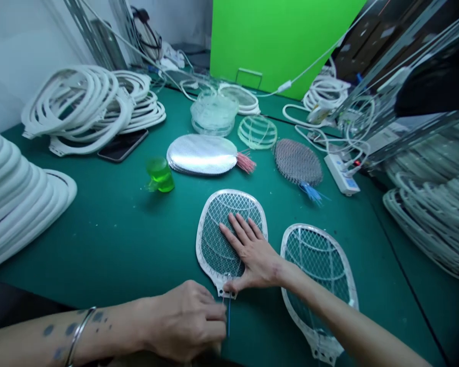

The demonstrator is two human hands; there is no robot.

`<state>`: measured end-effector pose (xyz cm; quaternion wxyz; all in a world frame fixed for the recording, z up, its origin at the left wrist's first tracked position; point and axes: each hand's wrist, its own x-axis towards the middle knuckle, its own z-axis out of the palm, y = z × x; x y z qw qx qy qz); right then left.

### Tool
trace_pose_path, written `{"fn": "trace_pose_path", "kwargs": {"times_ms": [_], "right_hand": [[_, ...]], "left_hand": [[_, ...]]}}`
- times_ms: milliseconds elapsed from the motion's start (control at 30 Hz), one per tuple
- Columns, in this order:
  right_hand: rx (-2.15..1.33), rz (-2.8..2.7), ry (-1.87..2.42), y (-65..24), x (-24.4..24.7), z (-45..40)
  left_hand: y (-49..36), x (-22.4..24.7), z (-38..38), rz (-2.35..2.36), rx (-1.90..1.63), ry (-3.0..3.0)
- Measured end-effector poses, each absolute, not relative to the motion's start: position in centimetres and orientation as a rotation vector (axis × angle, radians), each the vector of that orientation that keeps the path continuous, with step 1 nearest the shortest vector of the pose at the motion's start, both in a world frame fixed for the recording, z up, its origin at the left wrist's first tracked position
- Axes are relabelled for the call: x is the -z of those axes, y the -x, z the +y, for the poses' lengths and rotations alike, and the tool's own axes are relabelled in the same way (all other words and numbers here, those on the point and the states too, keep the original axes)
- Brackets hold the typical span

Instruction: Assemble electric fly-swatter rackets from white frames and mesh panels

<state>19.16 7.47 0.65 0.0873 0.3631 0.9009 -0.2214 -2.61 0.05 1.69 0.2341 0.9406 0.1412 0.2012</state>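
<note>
A white electric mosquito swatter head (232,239) with metal mesh lies on the green table in front of me. My right hand (252,252) rests flat on its mesh, fingers spread, the thumb down by the neck. From the neck a thin blue wire (229,318) runs toward me. My left hand (187,321) is closed just below the neck, beside the wires. A second thin strand leads toward its fingers, but what they grip is hidden. To the right, partly under my right forearm, lies another swatter head (331,260).
Behind are a stack of silvery mesh sheets (202,154) with red wires, darker mesh sheets (297,162) with blue wires, and a green tape roll (160,174). White frames (80,109) pile up left, by a phone (123,145). A power strip (342,175) sits right.
</note>
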Motion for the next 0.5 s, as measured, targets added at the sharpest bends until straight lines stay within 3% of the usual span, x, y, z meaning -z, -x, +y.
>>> {"fn": "trace_pose_path", "kwargs": {"times_ms": [100,200,367,500], "right_hand": [[0.743,2.681,-1.072,-19.3,-0.7,7.6],[0.835,2.708,-1.052,-19.5,-1.1,7.8],[1.062,2.684,-1.194,-20.5,-2.2,8.3],[0.693,2.703,-1.538,-21.6,-0.9,8.9]], "left_hand": [[3.0,-2.7,4.3,0.623,-0.515,-2.277],[2.4,-1.6,8.7,1.079,-0.512,-2.4],[1.2,2.1,11.3,1.25,-0.28,-2.632],[1.1,3.0,10.9,1.3,-0.261,-2.673]]}}
